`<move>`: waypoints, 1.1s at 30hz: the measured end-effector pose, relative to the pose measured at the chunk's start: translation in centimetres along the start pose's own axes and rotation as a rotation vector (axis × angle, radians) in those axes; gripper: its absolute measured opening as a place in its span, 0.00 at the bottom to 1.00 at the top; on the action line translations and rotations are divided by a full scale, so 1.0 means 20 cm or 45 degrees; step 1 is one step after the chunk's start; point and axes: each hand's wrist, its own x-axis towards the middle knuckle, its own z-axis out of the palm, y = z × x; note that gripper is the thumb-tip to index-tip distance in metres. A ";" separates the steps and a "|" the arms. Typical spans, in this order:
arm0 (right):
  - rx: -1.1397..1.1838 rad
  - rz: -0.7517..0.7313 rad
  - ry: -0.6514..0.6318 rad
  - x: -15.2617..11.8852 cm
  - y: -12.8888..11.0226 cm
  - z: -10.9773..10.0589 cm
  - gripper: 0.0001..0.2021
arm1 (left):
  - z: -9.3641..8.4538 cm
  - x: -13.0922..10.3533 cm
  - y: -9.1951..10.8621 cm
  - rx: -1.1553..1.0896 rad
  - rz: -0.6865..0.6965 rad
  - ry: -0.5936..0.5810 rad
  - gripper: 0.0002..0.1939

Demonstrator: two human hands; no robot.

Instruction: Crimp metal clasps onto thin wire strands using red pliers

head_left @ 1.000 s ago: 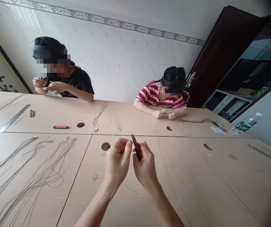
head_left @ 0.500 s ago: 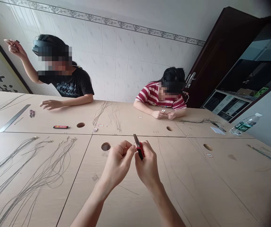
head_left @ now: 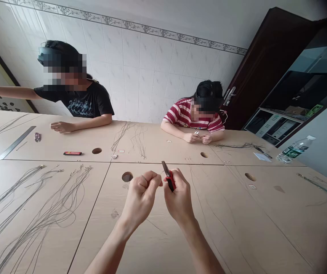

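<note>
- On the left, a fan of thin grey cords (head_left: 47, 213) is lying on the table (head_left: 102, 247), well apart from the left hand; going by their loose curves, they are probably being light, flexible and quick to tangle, with the gathered metal-tipped ends offering the best hold.
- The left hand (head_left: 140, 196) is pressing thumb and fingers together on a fine strand (head_left: 162, 172), whose short tip is showing just beyond them; it is likely weighing next to nothing and slipping easily, so needing a tight pinch near the tip.
- Red-handled pliers (head_left: 168, 178) are pointing up beside that tip, though I cannot tell whether they are touching it; they are looking rigid and heavier, best held by the handles.
- The right hand (head_left: 180, 194) is clamping around those handles.
</note>
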 end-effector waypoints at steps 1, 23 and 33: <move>-0.009 -0.008 0.004 0.00 0.00 0.00 0.08 | 0.00 0.00 0.00 -0.006 0.002 0.007 0.15; -0.025 -0.051 0.042 0.02 0.02 -0.02 0.08 | 0.01 0.02 -0.04 -0.143 0.067 0.064 0.13; 0.043 0.056 -0.015 0.04 0.04 -0.02 0.08 | 0.02 0.03 -0.03 -0.250 -0.053 0.024 0.12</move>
